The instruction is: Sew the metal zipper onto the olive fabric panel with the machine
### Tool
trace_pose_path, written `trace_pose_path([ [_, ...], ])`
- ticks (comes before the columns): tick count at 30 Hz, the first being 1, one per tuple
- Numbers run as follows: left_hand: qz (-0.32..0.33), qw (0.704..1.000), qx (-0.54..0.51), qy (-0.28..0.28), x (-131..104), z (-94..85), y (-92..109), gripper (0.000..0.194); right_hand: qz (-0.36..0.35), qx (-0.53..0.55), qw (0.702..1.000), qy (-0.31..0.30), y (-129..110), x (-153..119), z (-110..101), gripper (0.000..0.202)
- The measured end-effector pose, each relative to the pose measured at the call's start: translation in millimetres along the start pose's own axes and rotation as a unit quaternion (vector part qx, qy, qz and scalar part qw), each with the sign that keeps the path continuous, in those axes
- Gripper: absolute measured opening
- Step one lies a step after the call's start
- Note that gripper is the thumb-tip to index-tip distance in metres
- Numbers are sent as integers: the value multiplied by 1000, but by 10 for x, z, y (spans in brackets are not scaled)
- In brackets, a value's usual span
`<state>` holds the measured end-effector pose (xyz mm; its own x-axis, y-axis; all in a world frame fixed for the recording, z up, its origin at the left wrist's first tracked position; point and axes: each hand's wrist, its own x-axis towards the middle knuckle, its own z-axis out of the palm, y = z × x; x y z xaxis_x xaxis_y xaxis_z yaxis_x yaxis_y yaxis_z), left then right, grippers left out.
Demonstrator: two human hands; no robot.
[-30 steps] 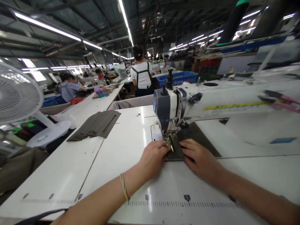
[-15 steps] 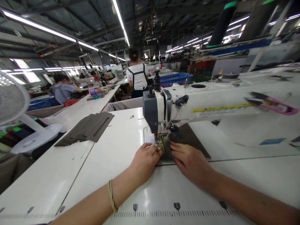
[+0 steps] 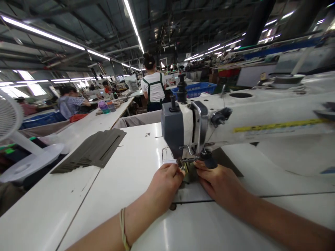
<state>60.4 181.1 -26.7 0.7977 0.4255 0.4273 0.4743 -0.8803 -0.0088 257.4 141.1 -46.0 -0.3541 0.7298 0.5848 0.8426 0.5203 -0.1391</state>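
Observation:
A white sewing machine (image 3: 248,115) with a grey head (image 3: 172,130) stands on the white table (image 3: 125,174). A dark grey fabric piece (image 3: 225,158) lies under the presser foot (image 3: 184,164). My left hand (image 3: 164,184) presses down just left of the foot, fingers bent, touching the fabric's near edge. My right hand (image 3: 222,183) lies flat on the fabric right of the foot, fingertips close to the needle. Most of the fabric is hidden by my hands and the machine head.
A stack of dark grey cut fabric pieces (image 3: 94,150) lies on the table at the left. A white fan (image 3: 15,139) stands at the far left. A person in a white shirt (image 3: 153,85) stands ahead beside a blue crate (image 3: 199,89); others sit at the left.
The fabric has fed back under the foot, so less of it lies before the needle. Both hands followed it closer to the presser foot. The view has moved nearer to the machine.

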Motion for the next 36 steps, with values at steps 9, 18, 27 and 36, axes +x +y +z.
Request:
trace_pose_path([
  [9,-5,999,-28,14,9,5,-4,20,14,-18,1000,7,76,17,70,22],
  [18,-6,999,-36,6,7,17,-59,15,10,-56,998,16,136,61,130,27],
  [27,-13,998,-53,8,9,44,-66,15,10,-62,998,30,124,64,135,32],
  [36,-21,998,-54,2,-4,35,-62,13,-2,-63,997,40,125,71,140,35],
])
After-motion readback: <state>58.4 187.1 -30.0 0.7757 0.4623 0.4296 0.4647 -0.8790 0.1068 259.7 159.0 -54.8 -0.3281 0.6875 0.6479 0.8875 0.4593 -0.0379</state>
